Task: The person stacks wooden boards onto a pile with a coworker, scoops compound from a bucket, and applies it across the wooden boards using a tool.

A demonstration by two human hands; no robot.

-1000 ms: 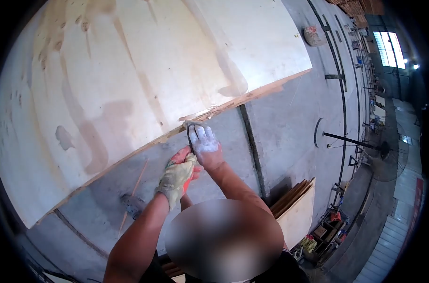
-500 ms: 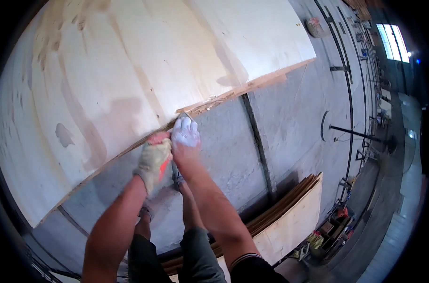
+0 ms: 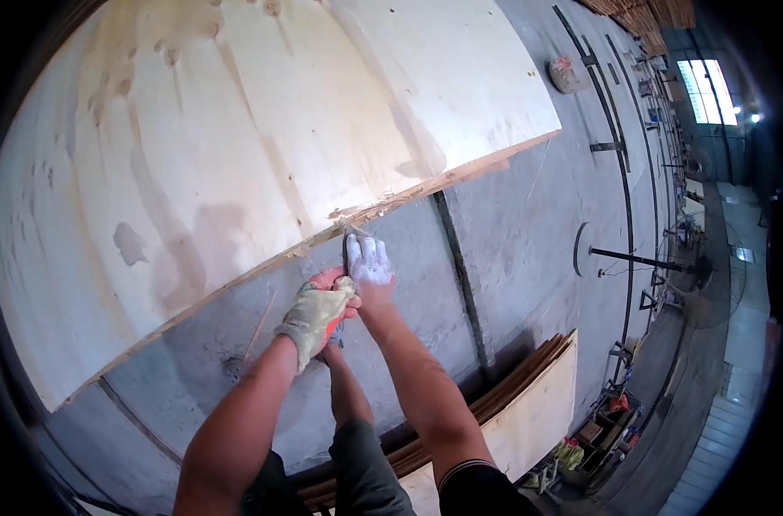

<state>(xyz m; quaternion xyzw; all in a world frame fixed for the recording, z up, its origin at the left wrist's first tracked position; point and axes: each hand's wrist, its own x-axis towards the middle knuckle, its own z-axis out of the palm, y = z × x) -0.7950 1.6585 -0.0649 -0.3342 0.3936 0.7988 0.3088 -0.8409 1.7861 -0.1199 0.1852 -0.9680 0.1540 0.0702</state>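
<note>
A large pale plywood sheet (image 3: 262, 129) fills the upper left, with brown knots, stains and a splintered edge (image 3: 374, 209) facing me. Just below that edge, my right hand (image 3: 371, 262), whitened over its fingers, presses along a thin, dark, blade-like tool (image 3: 346, 250). The tool's upper end is close to the wood; whether it touches I cannot tell. My left hand (image 3: 321, 311), in a cream and red glove, is closed below and left of the right one, around the tool's lower end. The glove hides most of what it grips.
Below the sheet lies a grey concrete floor (image 3: 409, 292) with dark grooves. A stack of thin boards (image 3: 529, 404) stands beside my legs. A stand with a round base (image 3: 583, 248) is on the right, a small sack (image 3: 564, 75) beyond the sheet, and a cluttered tool rack (image 3: 611, 430) lower right.
Both hands have shifted right and down, a little away from the splintered edge. More of that edge and a thin strip on the floor now show. The view has tilted slightly.
</note>
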